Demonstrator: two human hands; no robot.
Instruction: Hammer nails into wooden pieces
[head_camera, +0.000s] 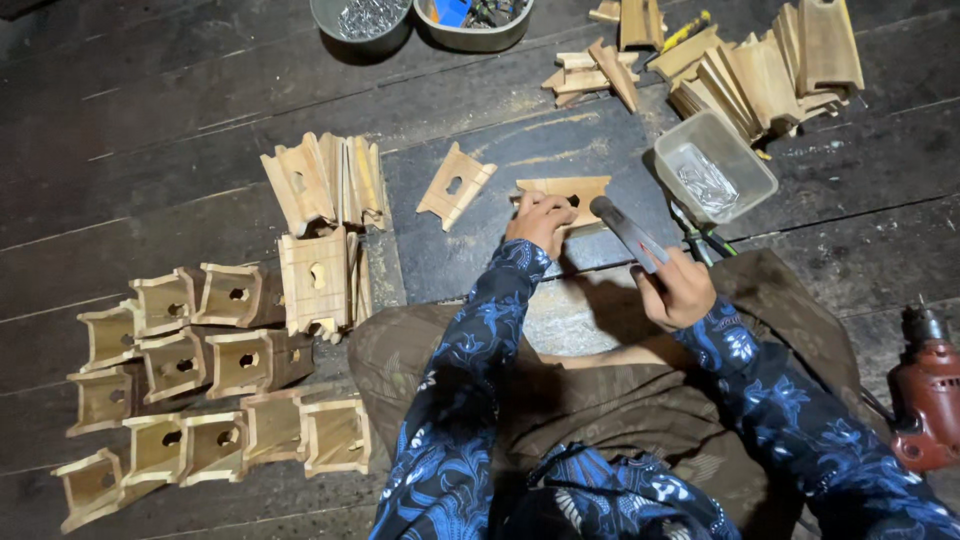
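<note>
Pressing down on a flat wooden piece (565, 190) with a keyhole-shaped cutout, the left hand (540, 218) rests its fingers on the piece's near edge, holding it flat against the dark work board (520, 150) rather than gripping it. The piece lies near the middle of that board, just ahead of the person's lap. The right hand (678, 290) is closed in a fist around the handle of a hammer (625, 230), whose head points up and left, ending just beside the wooden piece; whether it touches cannot be told. A second flat cutout piece (455, 185) lies on the board to the left, apart from the first. Just right of the hammer sits a clear plastic tub of small nails (715, 165). Behind it lies a heap of cut wooden parts (760, 65). On the floor at left stand rows of assembled little wooden boxes (200, 370). A red power drill (925, 400) lies at the far right.
</note>
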